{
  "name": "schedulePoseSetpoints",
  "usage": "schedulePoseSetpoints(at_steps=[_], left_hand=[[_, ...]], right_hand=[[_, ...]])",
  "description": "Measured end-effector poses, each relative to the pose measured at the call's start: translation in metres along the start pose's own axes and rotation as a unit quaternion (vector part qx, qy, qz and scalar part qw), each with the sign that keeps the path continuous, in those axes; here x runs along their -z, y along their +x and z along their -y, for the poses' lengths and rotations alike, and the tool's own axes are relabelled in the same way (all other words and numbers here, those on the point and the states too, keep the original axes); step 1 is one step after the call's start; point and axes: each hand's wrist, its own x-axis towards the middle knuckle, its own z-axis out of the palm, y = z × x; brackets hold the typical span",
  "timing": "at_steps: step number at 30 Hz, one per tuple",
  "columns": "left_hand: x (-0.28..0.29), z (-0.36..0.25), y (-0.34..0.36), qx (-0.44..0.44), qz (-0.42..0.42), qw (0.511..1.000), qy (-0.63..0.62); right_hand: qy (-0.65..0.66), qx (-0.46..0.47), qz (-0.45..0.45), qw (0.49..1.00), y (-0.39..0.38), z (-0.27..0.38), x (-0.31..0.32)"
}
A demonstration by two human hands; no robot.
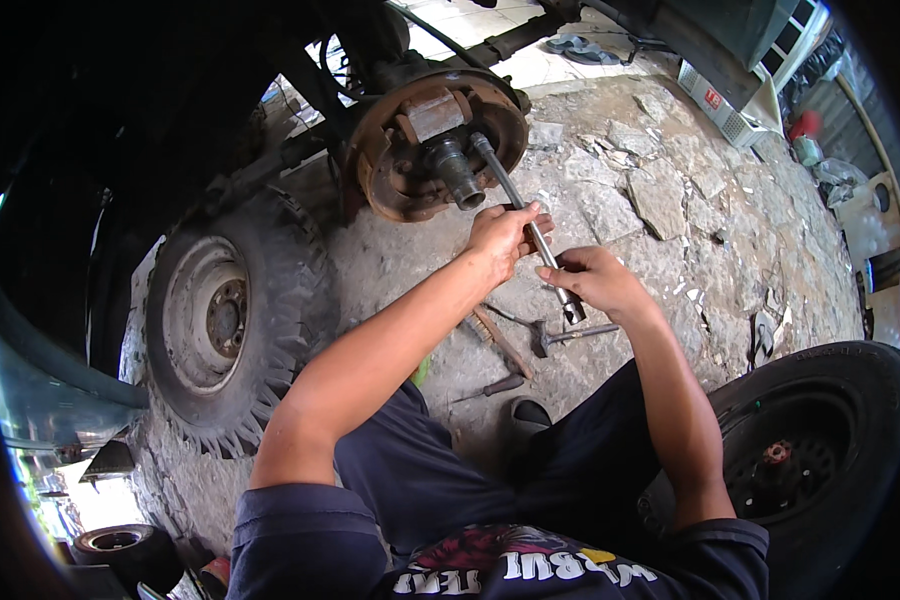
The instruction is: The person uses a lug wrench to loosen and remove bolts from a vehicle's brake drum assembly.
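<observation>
Here, long wrench (518, 205) inside both hands (555, 258).

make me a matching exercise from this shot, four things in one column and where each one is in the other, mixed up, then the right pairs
Things:
1. left hand
2. right hand
3. hammer
4. removed wheel

Places:
A. lying on the stone ground just under the hands
B. gripping the lower end of the long metal bar
C. resting on the ground to the left of the rusty brake hub
D. on the middle of the bar, nearer the hub

Pairs: 1-D, 2-B, 3-A, 4-C
</observation>
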Motion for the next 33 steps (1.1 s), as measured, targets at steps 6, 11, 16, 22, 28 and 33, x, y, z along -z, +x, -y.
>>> schedulePoseSetpoints(at_steps=[6,11,16,22,28,33], left_hand=[[0.0,0.004,0.004,-0.01,-0.007,0.998,-0.064],[-0.006,-0.002,-0.007,0.002,-0.018,1.0,0.026],[0.003,0.001,0.0,-0.012,-0.009,1.0,-0.002],[0.008,0.002,0.009,0.024,0.015,0.999,-0.035],[0.008,-0.002,0.0,-0.017,-0.015,1.0,0.011],[0.006,-0.003,-0.004,-0.004,-0.027,0.998,-0.06]], right_hand=[[0.232,-0.04,0.11,0.966,0.0,-0.003,0.007],[0.03,0.007,-0.029,0.999,-0.003,0.006,-0.002],[0.252,-0.06,0.059,0.964,-0.006,0.01,-0.003],[0.106,0.005,0.014,0.994,0.002,0.0,0.001],[0.316,-0.069,0.055,0.945,-0.005,0.016,-0.004],[0.346,-0.061,0.062,0.934,0.001,0.003,-0.002]])
